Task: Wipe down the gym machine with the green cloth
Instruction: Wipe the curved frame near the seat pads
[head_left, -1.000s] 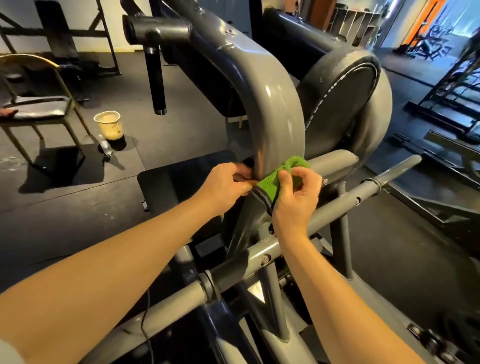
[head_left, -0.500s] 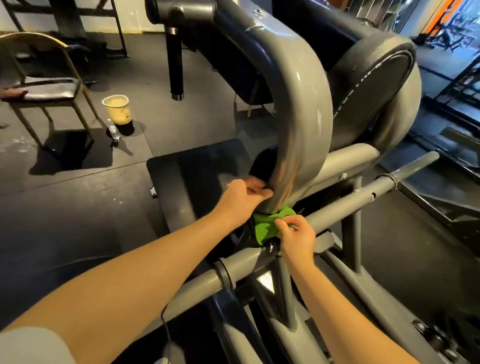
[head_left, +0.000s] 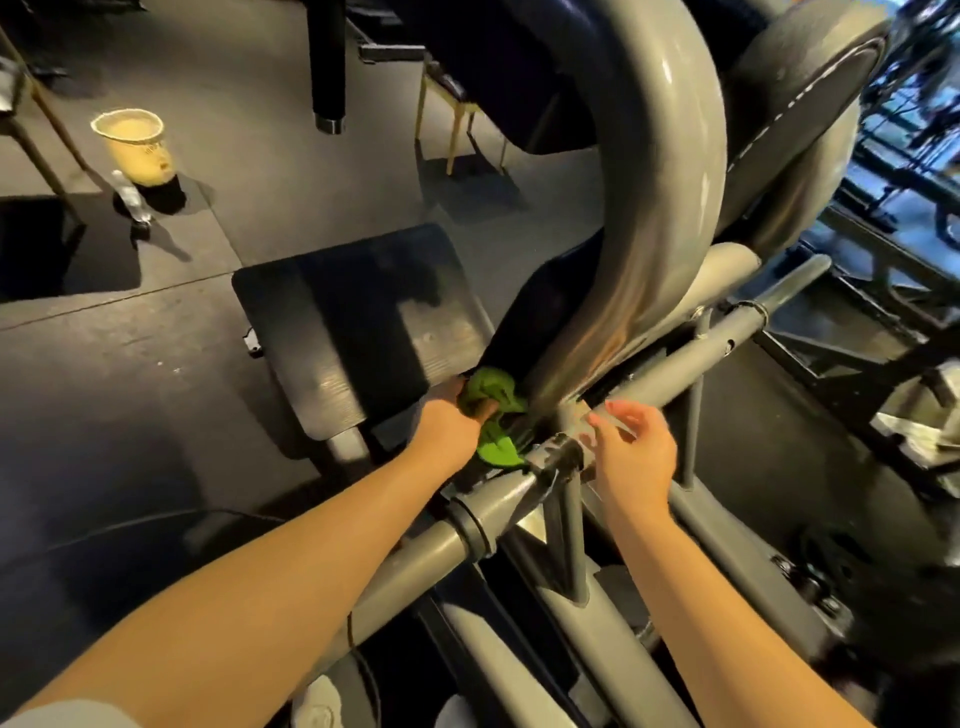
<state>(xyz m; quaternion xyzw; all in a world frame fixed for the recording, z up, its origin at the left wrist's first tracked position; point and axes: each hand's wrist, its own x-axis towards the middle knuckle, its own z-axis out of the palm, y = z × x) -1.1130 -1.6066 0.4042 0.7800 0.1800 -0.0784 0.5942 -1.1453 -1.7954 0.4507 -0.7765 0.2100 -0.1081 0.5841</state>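
Observation:
The gym machine fills the middle of the view: a thick curved grey tube sweeps down to a joint on a long grey crossbar. My left hand grips the bunched green cloth at the foot of the curved tube, beside the black seat pad. Part of the cloth hangs below my fingers. My right hand hovers just right of the joint, fingers spread, holding nothing.
A round black and grey roller pad sits at the upper right. On the dark rubber floor at the left stand a cream paper cup and a small bottle. Chair legs show behind the machine. More equipment lies at the right.
The cloth slid down the curved tube to its base. My right hand let go of it and opened; my left hand now holds it. The view tilted down and closer.

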